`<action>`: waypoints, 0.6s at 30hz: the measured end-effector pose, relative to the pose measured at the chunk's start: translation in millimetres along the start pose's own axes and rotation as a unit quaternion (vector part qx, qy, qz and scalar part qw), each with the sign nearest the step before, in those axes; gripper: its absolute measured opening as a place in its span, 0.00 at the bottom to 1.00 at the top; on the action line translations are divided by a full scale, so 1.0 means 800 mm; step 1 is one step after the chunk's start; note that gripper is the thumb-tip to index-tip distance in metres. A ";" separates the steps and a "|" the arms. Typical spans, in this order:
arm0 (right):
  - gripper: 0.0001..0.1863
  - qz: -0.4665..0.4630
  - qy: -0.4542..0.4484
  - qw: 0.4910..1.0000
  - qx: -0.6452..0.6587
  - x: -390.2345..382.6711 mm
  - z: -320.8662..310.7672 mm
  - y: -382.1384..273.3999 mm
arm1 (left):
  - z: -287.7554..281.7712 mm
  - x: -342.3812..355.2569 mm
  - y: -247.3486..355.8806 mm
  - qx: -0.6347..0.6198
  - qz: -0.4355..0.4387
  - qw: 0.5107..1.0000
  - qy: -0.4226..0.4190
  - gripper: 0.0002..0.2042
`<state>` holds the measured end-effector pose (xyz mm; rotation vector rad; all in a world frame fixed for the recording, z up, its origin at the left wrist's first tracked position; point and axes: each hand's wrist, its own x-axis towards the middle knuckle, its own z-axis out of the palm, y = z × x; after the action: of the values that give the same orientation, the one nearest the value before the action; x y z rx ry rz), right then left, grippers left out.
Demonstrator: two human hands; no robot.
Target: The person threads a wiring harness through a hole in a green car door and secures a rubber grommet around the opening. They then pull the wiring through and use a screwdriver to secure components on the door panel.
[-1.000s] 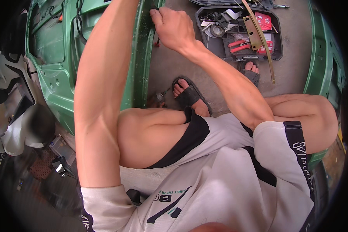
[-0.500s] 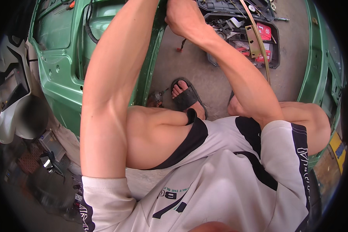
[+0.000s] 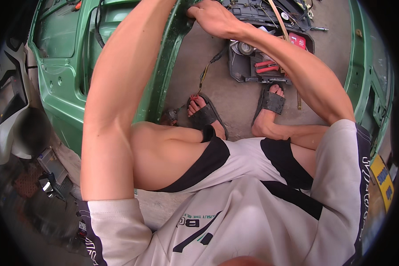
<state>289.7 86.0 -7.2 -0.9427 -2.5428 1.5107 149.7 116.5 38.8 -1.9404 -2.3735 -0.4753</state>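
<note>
My right hand point(image 3: 210, 20) is at the top centre, against the edge of a green vehicle panel point(image 3: 57, 71), its fingers curled and their tips hidden; what they hold, if anything, is unclear. My left forearm reaches out of the top edge alongside that panel, and the hand itself is out of view. Below my right hand a dark cable with yellow and red wires point(image 3: 203, 73) dangles down to beside my left sandalled foot point(image 3: 196, 103). A dark power tool point(image 3: 168, 116) lies by the panel's lower edge.
An open black toolbox point(image 3: 239, 66) with tape, red-handled pliers and a metal strip stands beyond my feet. A second green panel point(image 3: 359, 53) is on the right, a yellow board point(image 3: 381, 177) below it. At the left are a white motor scooter point(image 3: 6, 150) and assorted clutter.
My right hand has moved slightly up and right, its forearm lying flatter. More of the dangling wires shows. My right foot is now fully visible, and the view has shifted.
</note>
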 end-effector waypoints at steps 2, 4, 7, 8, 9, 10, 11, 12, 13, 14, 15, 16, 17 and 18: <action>0.23 0.014 -0.012 0.997 0.079 -0.007 -0.005 -0.006 | -0.006 0.002 0.006 -0.012 -0.006 1.000 0.001 0.29; 0.23 0.066 -0.027 0.993 0.095 -0.012 -0.011 -0.025 | -0.014 0.006 0.000 -0.077 -0.005 0.995 -0.057 0.25; 0.23 0.109 -0.003 0.988 0.112 -0.018 0.005 -0.024 | -0.009 0.005 0.001 -0.081 -0.008 0.996 -0.034 0.25; 0.23 0.095 0.035 0.989 0.108 -0.022 0.009 -0.025 | -0.007 0.005 0.000 -0.083 -0.008 0.996 -0.036 0.25; 0.23 0.098 0.035 0.989 0.108 -0.024 0.014 -0.026 | -0.007 0.007 -0.002 -0.076 -0.008 0.997 -0.033 0.24; 0.23 0.121 0.066 0.983 0.123 -0.027 0.023 -0.028 | -0.007 0.007 -0.004 -0.072 -0.008 0.997 -0.034 0.24; 0.22 0.144 0.097 0.975 0.137 -0.030 0.030 -0.033 | -0.005 0.007 -0.004 -0.069 -0.008 0.997 -0.034 0.24; 0.22 0.146 0.096 0.975 0.137 -0.033 0.035 -0.036 | -0.003 0.006 -0.002 -0.068 -0.007 0.997 -0.034 0.24; 0.23 0.147 0.119 0.974 0.128 -0.036 0.039 -0.038 | -0.002 0.005 -0.003 -0.065 -0.006 0.997 -0.033 0.24; 0.23 0.147 0.143 0.972 0.117 -0.038 0.042 -0.041 | -0.001 0.005 -0.002 -0.063 -0.006 0.998 -0.030 0.24; 0.23 0.149 0.144 0.972 0.114 -0.039 0.052 -0.040 | 0.000 0.006 -0.001 -0.062 -0.003 0.998 -0.027 0.23; 0.23 0.134 0.176 0.970 0.097 -0.039 0.067 -0.036 | 0.001 0.003 -0.003 -0.059 -0.003 0.998 -0.026 0.23; 0.24 0.115 0.208 0.968 0.081 -0.038 0.073 -0.040 | 0.001 0.000 -0.003 -0.054 -0.004 0.998 -0.026 0.23; 0.24 0.114 0.210 0.968 0.078 -0.039 0.075 -0.041 | 0.001 -0.001 -0.001 -0.055 -0.001 0.998 -0.025 0.23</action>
<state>279.7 11.2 -4.0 -1.3950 -2.0480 1.3524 149.0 116.3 37.4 -2.0189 -2.4284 -0.5751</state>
